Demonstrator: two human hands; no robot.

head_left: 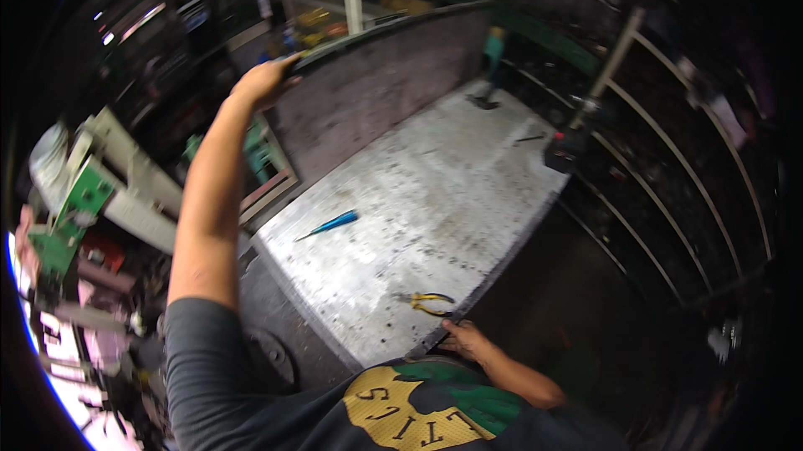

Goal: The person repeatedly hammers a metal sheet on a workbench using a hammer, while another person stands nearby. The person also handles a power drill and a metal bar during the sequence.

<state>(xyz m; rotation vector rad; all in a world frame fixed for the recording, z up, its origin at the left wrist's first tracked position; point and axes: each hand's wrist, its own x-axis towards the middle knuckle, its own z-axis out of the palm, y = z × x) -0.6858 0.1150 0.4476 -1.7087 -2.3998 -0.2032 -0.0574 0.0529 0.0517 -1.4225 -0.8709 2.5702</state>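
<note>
The left hand (259,85) reaches out at arm's length, its fingers closed over the top edge of an upright dark panel (376,91), probably because the tall sheet needs steadying against tipping. The panel drops directly below those fingers and extends away to their right, along one side of the pale surface (468,175); whether it rests on that surface or just beyond it, I cannot tell. The right hand (467,341) is at the near edge, perhaps for support; whether its fingers clamp that edge or are apart is unclear. Yellow-handled pliers (436,300) lie just beyond the right fingers, seemingly for easy reach. A blue screwdriver (338,222) lies farther off, between both hands' fingers.
</note>
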